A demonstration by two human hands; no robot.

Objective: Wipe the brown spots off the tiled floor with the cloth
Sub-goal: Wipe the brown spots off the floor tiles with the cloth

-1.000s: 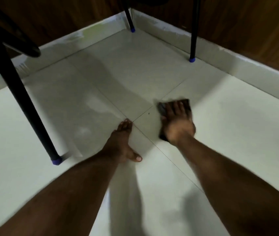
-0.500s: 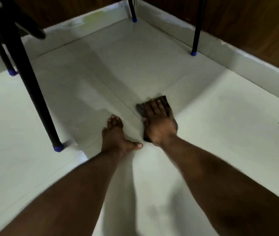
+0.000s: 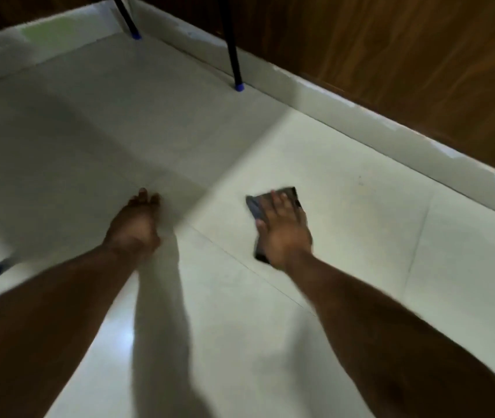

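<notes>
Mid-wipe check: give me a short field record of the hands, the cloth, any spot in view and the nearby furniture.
left hand: flat on the tiled floor, holding nothing
right hand: fingers spread, pressing the cloth
cloth: dark, flat on floor under right hand
spot: small dark mark, beyond the cloth toward the wall
furniture: black legs with blue feet
image: motion-blurred

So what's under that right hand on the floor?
A dark cloth, pressed flat onto the pale floor tile by the right hand. Any spots beneath the cloth are hidden.
</notes>
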